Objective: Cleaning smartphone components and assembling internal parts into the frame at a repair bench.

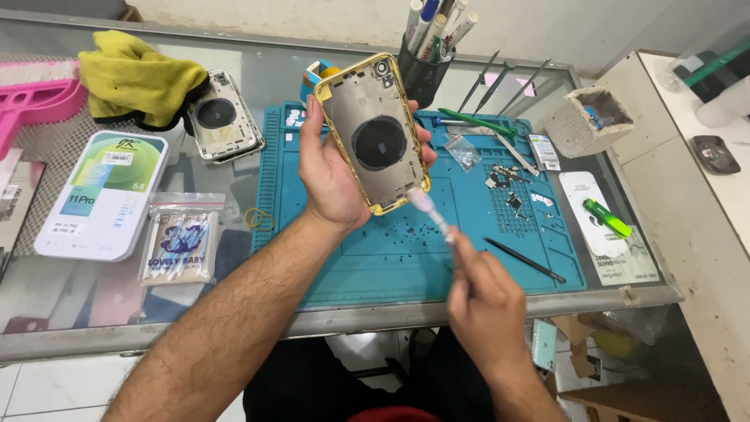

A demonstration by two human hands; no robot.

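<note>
Yellow cloth (141,78): lying bunched at the far left of the glass table (70,312).
Second phone housing (224,116): resting just beside the cloth, partly under it.
White box (103,193): sitting near the left edge, a cotton swab bag (180,246) just beside it.
Left hand (332,176): holding the gold phone housing (373,133) tilted above the blue mat (437,250), grip closed around its edges.
Right hand (484,301): pinching a cotton swab (431,212), grip closed, the tip touching the housing's lower corner.
Tool cup (426,66): standing behind the housing.
Black tweezers (523,260): lying on the mat, right of the swab.
</note>
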